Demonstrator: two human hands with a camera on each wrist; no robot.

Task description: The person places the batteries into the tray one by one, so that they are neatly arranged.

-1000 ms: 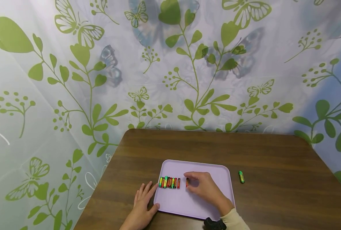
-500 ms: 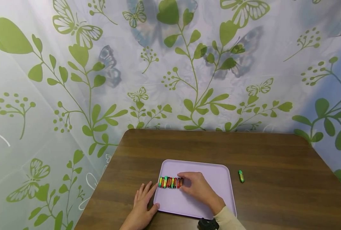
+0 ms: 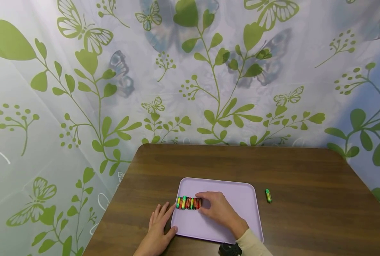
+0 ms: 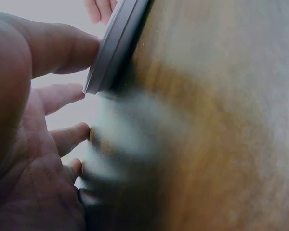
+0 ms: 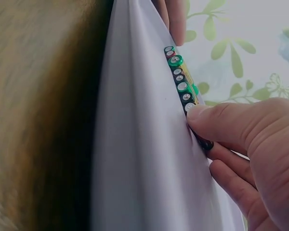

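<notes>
A row of several red, green and black batteries (image 3: 185, 203) lies side by side in the left half of a lilac tray (image 3: 234, 193). My right hand (image 3: 222, 212) is at the row's right end, thumb and index finger on the two ends of the last battery (image 5: 206, 144). In the right wrist view, the thumb covers part of the neighbouring batteries (image 5: 177, 72). My left hand (image 3: 158, 230) lies at the tray's left edge with fingers straight. Its thumb touches the tray's rim (image 4: 116, 41) in the left wrist view.
A lone green battery (image 3: 268, 196) lies on the brown wooden table (image 3: 241, 161), to the right of the tray. Behind the table hangs a curtain (image 3: 177, 81) printed with leaves and butterflies. A black strap (image 3: 230, 249) is round the right wrist.
My right hand has moved left with the last battery, which stood apart and now lies against the row. The row has closed up slightly. The left hand has stayed put.
</notes>
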